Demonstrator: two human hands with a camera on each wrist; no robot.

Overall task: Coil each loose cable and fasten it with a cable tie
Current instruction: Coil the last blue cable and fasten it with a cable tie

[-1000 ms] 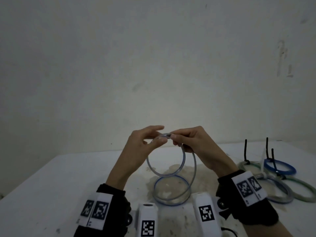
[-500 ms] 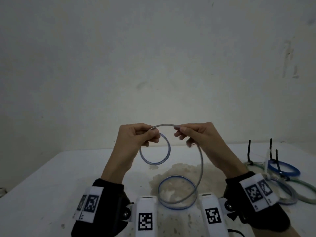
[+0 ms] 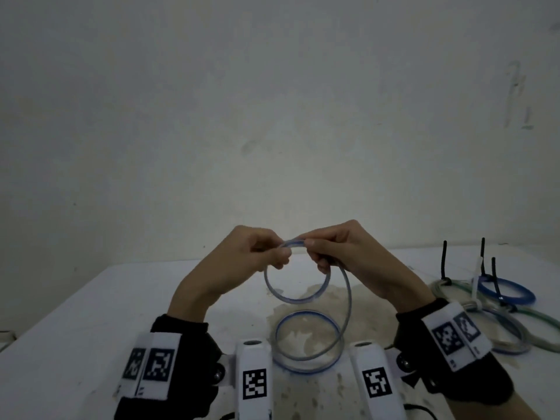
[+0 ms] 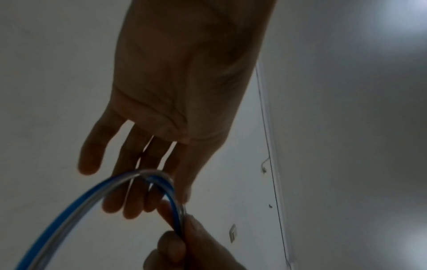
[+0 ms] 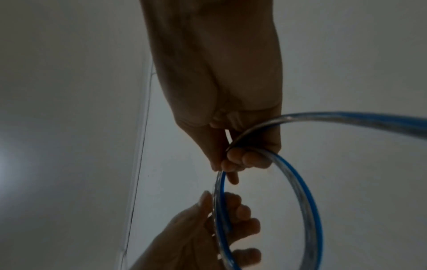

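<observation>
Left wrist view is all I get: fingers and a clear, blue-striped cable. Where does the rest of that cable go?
Observer: In the head view, the cable drops from the hands into a loop lying on the white table.
Operator: Are any cables finished?
Observer: Yes. Tied coils lie on the table's right side, with black cable ties sticking up.
Operator: How much is coiled in the air?
Observer: The right wrist view shows one full loop held between the right hand and the left hand.
</observation>
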